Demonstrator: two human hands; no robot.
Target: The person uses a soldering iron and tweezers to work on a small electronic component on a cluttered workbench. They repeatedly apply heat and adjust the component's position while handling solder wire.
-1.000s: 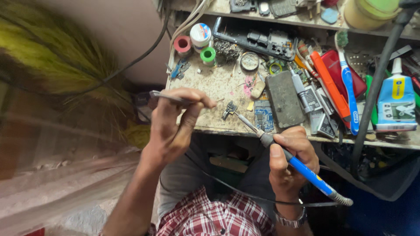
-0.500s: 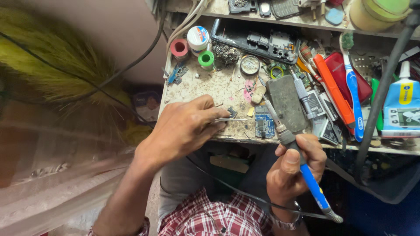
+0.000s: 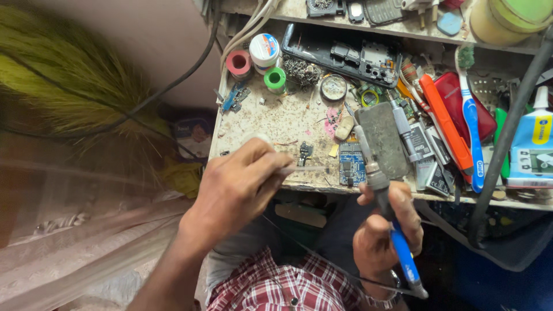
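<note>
My left hand point(image 3: 239, 187) pinches thin metal tweezers point(image 3: 308, 169) whose tips point right over the front edge of the worn workbench point(image 3: 271, 124), close to a small dark component point(image 3: 305, 151). My right hand point(image 3: 383, 233) grips a soldering iron point(image 3: 380, 190) with a blue handle, its metal tip angled up and left toward a small blue circuit board point(image 3: 350, 164). A grey rectangular block point(image 3: 380, 141) lies just behind the iron's tip.
The bench holds tape rolls point(image 3: 238, 62), a white jar point(image 3: 264, 49), a dark phone frame point(image 3: 345, 55), a toothbrush point(image 3: 472, 124), an orange tool point(image 3: 443, 118), a glue tube point(image 3: 533, 141). A yellow-green broom point(image 3: 63, 80) lies left; a black cable point(image 3: 507, 132) hangs at the right.
My left hand has come down and right, bringing the tweezers low over the bench front. My right hand has swung the soldering iron from pointing left to nearly upright by the blue board.
</note>
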